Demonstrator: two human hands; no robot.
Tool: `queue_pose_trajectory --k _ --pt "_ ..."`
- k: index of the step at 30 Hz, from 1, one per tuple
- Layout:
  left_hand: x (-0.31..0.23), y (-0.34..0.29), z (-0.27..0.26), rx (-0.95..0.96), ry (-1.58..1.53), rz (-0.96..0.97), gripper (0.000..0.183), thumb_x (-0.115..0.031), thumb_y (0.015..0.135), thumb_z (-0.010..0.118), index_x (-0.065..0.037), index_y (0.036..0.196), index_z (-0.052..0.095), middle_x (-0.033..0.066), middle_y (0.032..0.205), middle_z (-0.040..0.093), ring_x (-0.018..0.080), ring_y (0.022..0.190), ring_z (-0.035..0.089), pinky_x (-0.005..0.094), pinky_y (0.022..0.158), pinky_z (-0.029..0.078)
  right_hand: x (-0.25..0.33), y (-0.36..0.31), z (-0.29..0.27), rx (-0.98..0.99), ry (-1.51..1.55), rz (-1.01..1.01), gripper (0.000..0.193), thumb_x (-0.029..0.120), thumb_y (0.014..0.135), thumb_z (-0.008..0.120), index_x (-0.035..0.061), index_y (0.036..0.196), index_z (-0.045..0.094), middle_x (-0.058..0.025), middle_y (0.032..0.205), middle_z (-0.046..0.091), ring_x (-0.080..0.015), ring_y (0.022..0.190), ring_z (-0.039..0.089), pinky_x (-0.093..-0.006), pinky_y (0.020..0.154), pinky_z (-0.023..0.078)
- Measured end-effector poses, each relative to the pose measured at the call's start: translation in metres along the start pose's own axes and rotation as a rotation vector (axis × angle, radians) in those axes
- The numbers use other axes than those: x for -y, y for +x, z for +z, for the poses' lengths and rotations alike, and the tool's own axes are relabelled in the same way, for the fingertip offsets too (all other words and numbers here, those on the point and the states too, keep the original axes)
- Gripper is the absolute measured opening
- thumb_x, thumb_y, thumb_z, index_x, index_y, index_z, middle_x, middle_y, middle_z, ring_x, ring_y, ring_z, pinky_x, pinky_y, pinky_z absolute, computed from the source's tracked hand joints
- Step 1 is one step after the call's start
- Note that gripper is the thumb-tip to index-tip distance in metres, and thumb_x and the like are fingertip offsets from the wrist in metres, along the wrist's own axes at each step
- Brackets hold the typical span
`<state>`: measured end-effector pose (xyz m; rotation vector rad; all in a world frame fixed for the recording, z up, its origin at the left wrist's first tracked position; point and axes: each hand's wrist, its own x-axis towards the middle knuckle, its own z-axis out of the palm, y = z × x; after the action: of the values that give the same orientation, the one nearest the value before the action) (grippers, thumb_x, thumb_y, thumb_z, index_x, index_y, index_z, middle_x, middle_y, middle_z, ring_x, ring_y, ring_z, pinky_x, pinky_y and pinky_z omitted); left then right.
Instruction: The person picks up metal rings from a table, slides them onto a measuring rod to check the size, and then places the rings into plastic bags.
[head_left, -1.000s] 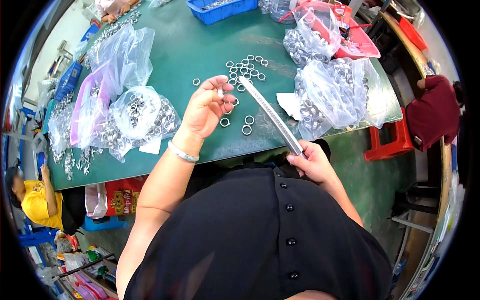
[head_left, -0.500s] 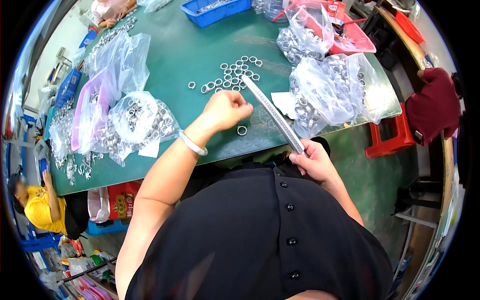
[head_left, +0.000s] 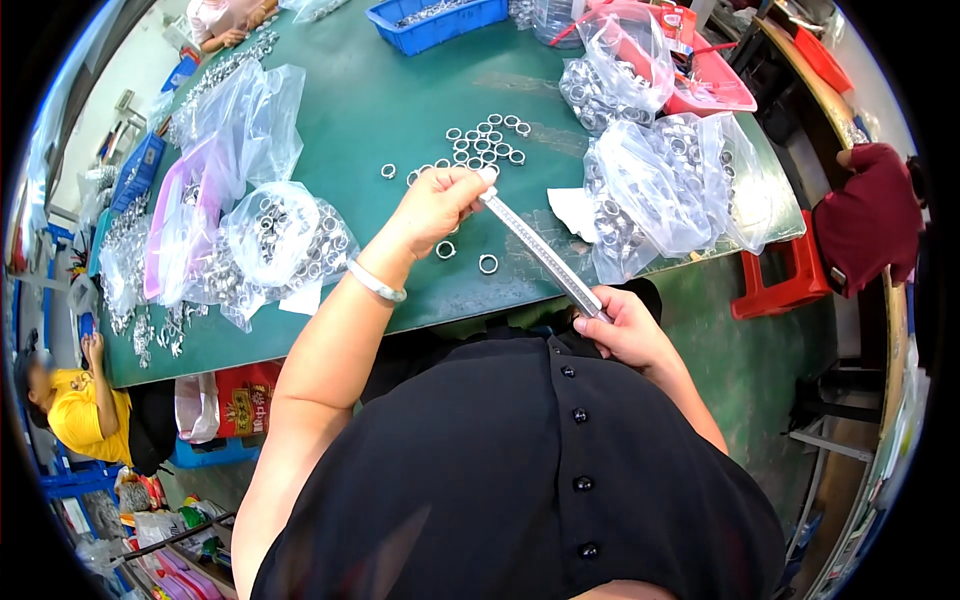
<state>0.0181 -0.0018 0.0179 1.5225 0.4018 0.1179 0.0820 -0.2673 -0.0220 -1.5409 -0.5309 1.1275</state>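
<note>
My right hand (head_left: pixel 625 325) is closed around the thick end of a tapered metal ring mandrel (head_left: pixel 545 255) with markings along its length. The stick slants up and away to the left over the table's near edge. At its thin end my left hand (head_left: pixel 437 208) is closed, thumb and fingers pinched together. Whether a ring sits between those fingertips is hidden. Just beyond them lies a loose cluster of silver rings (head_left: pixel 490 138), flat on the table. Two single rings lie nearer me, one ring (head_left: pixel 488 272) below the stick and another ring (head_left: pixel 446 257) beside my left wrist.
The green table (head_left: pixel 390 100) carries clear bags of rings on the left (head_left: pixel 285 235) and right (head_left: pixel 650 195). A blue tray (head_left: pixel 440 32) and a pink basket (head_left: pixel 715 85) stand farther off. A red stool (head_left: pixel 785 285) is at right. Other people sit around.
My left hand has moved a little up and left, and its fingers now meet the mandrel's thin end. The mandrel has dipped slightly. A ring beside the left wrist has come into sight.
</note>
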Motion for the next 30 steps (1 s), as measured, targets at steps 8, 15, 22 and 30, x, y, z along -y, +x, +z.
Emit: queue_pose_trajectory --k 8,15,22,30 --pt "0.017 -0.018 0.021 0.197 -0.032 0.093 0.019 -0.019 0.084 0.057 -0.002 0.093 0.061 -0.0035 0.074 0.056 0.0017 0.057 0.038 0.0157 0.051 0.031 0.004 0.007 0.004 -0.007 0.101 -0.030 0.013 0.008 0.078 0.060 0.0063 0.073 0.048 0.0051 0.054 0.044 -0.0027 0.040 0.040 -0.0179 0.037 0.030" --pt "0.020 -0.020 0.021 0.155 -0.252 0.032 0.021 -0.010 0.081 0.060 -0.001 0.100 0.058 -0.0032 0.075 0.054 0.0019 0.056 0.038 0.0158 0.048 0.028 0.003 0.007 0.006 0.006 0.082 -0.013 0.012 0.006 0.078 0.060 0.0064 0.074 0.048 0.0040 0.057 0.046 -0.0026 0.041 0.040 -0.0172 0.038 0.031" --pt "0.027 -0.024 0.020 0.233 -0.446 -0.022 0.023 -0.011 0.075 0.067 -0.004 0.096 0.061 -0.0029 0.077 0.057 0.0019 0.051 0.035 0.0164 0.044 0.026 0.004 0.005 0.009 0.024 0.074 -0.019 0.012 0.005 0.078 0.060 0.0068 0.074 0.049 0.0050 0.056 0.045 -0.0022 0.041 0.039 -0.0166 0.038 0.030" --pt "0.020 -0.021 0.008 0.026 -0.630 0.172 0.015 -0.014 0.085 0.052 -0.004 0.095 0.054 -0.0058 0.059 0.037 0.0039 0.049 0.029 0.0182 0.044 0.021 0.004 0.004 0.009 0.025 0.032 -0.022 0.013 0.008 0.078 0.061 0.0073 0.074 0.048 0.0059 0.054 0.043 -0.0019 0.041 0.040 -0.0179 0.037 0.031"
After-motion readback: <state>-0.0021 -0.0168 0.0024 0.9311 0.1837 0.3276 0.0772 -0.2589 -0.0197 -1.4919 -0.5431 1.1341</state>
